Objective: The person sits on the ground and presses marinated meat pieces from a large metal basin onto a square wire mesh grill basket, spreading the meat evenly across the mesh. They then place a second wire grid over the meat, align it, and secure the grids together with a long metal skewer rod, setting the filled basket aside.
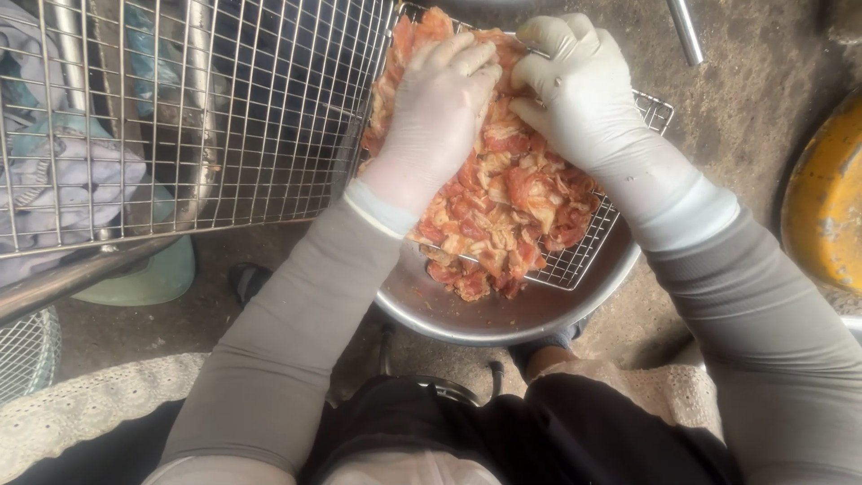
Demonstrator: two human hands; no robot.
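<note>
A: Nearest the camera, what sits below the steel bowl [503,314]?

B: Dark lap and grey sleeves; both forearms reach up over the bowl's near rim.

A: On the bowl?

B: A wire grill rack [575,260] lies tilted across it, loaded with raw marinated meat slices [503,202], red and pale.

A: Left hand [437,121]?

B: White glove, palm down, fingers flat and spread on the meat over the bowl's left side. Grip open, pressing, holding nothing.

A: Right hand [579,90]?

B: Gloved, at the far side of the bowl, fingers curled into the top of the meat pile near the rack's far edge. Cannot tell whether it pinches a slice.

A: Beyond?

B: Left of the bowl, a large wire mesh panel [197,108] over cloth; right of the bowl, a yellow rim [826,198] on the concrete floor.
</note>
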